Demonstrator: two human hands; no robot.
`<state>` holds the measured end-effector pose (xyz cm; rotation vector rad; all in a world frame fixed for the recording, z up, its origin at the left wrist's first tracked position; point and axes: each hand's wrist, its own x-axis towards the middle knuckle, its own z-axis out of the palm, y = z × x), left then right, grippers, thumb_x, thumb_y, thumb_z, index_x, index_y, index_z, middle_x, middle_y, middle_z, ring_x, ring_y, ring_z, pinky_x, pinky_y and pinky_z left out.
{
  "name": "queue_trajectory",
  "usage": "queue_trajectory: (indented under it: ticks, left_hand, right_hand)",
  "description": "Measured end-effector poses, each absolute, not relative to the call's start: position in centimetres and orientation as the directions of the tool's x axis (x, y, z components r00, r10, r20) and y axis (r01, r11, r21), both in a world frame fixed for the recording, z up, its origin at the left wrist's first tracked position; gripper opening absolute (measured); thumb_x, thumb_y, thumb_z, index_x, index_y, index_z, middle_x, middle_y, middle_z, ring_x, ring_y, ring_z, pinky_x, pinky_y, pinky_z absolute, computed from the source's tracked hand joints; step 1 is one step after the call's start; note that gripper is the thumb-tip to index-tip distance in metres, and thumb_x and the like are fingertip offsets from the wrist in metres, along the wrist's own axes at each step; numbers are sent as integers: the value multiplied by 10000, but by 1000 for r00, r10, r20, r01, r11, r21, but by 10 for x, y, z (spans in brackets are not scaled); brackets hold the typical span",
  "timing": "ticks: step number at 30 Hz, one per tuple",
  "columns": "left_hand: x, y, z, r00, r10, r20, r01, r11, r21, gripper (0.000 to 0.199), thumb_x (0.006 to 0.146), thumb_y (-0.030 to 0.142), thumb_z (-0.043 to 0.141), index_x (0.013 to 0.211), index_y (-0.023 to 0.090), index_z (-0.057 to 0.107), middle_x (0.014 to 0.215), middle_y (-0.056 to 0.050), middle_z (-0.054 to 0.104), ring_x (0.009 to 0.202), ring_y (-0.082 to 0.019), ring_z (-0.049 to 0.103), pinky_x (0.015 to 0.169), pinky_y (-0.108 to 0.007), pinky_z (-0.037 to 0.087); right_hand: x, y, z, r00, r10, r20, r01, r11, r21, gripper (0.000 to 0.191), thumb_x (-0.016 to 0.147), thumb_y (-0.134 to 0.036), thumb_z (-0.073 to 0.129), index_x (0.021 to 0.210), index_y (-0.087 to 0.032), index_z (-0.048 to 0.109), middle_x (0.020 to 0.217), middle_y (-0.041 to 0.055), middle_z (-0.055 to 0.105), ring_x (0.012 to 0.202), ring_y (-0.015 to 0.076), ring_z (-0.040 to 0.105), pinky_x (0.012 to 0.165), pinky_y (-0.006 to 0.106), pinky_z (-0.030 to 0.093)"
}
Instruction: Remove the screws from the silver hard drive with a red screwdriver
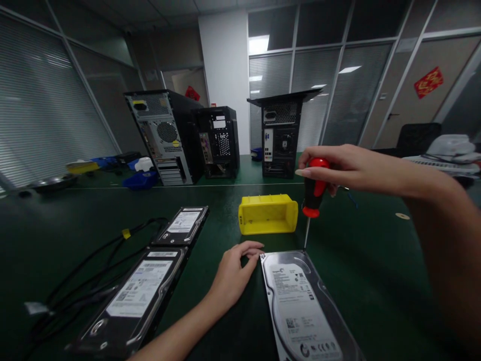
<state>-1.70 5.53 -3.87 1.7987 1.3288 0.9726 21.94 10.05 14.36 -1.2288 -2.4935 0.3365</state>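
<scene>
A silver hard drive [300, 301] lies label side up on the green table in front of me. My right hand [323, 168] is wrapped around the red and black handle of a screwdriver [314, 193]. The screwdriver stands nearly upright, its tip at the drive's far right corner. Whatever lies under the tip is too small to make out. At the far left corner of the same drive, my left hand [236, 268] rests on the table with curled fingers, thumb and fingertips closed against the drive's edge.
A yellow plastic bin [268, 215] lies on its side beyond the drive. To the left are two more hard drives [145, 283] [184, 223] and black cables [86, 281]. Computer cases [161, 138] [220, 140] [280, 138] stand at the back, near a blue tray [140, 180].
</scene>
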Motion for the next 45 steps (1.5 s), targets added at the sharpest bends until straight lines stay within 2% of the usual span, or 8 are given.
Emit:
queue_trajectory:
  ticks: [5, 9, 14, 21, 27, 36, 41, 45]
  left_hand:
    - [-16, 53, -36, 186, 969, 163, 467, -233, 853, 228, 853, 212, 495, 1027, 176, 638, 948, -38, 720, 917, -181, 651, 864, -287, 451]
    - [-16, 53, -35, 183, 970, 157, 475, -227, 850, 228, 853, 210, 497, 1028, 174, 637, 956, -40, 718, 925, -184, 648, 867, -292, 451]
    - [-16, 54, -36, 195, 967, 162, 458, -236, 857, 224, 854, 207, 497, 1028, 164, 633, 945, -42, 720, 911, -180, 652, 864, -290, 453]
    - [-17, 55, -37, 197, 966, 170, 451, -243, 859, 223, 853, 203, 501, 1024, 160, 636, 961, -53, 718, 918, -183, 653, 868, -293, 459]
    - [-17, 54, -38, 192, 967, 169, 456, -241, 857, 223, 850, 194, 503, 1026, 165, 636, 967, -53, 717, 919, -180, 654, 865, -283, 461]
    - [-16, 55, -36, 189, 967, 168, 460, -238, 855, 221, 846, 194, 506, 1019, 168, 642, 964, -53, 719, 914, -182, 655, 861, -289, 467]
    - [-17, 57, -39, 189, 967, 172, 456, -242, 856, 227, 840, 192, 509, 1025, 162, 638, 958, -59, 718, 915, -187, 656, 867, -297, 467]
    - [-17, 55, -39, 190, 966, 174, 456, -244, 856, 221, 848, 194, 503, 1020, 163, 639, 966, -57, 718, 914, -183, 656, 871, -296, 465]
  right_hand:
    - [223, 107, 141, -488, 824, 289, 817, 547, -182, 381, 864, -516, 407, 907, -184, 589, 741, 55, 623, 581, 170, 554, 517, 284, 390]
    - [230, 110, 141, -521, 804, 287, 795, 579, -179, 350, 878, -492, 380, 943, -204, 567, 777, 59, 630, 625, 189, 565, 550, 298, 395]
    - [228, 108, 140, -503, 815, 287, 816, 558, -152, 338, 859, -496, 426, 920, -199, 578, 700, 37, 604, 576, 165, 535, 538, 283, 367]
    - [230, 107, 140, -492, 812, 313, 816, 555, -159, 412, 882, -522, 348, 899, -193, 594, 746, 43, 611, 641, 184, 552, 586, 302, 385]
    - [227, 103, 143, -510, 794, 330, 797, 581, -166, 424, 846, -551, 431, 978, -198, 625, 764, 46, 649, 619, 179, 569, 554, 287, 392]
    - [225, 99, 142, -503, 817, 281, 755, 574, -316, 496, 885, -537, 368, 1121, -188, 630, 903, 79, 682, 646, 181, 602, 519, 274, 452]
    - [225, 99, 142, -541, 776, 326, 727, 626, -282, 478, 879, -525, 399, 1208, -230, 582, 1000, 69, 668, 722, 190, 621, 529, 265, 469]
    - [224, 101, 142, -525, 789, 319, 744, 608, -278, 473, 869, -542, 405, 1127, -211, 623, 928, 65, 673, 726, 196, 626, 558, 278, 481]
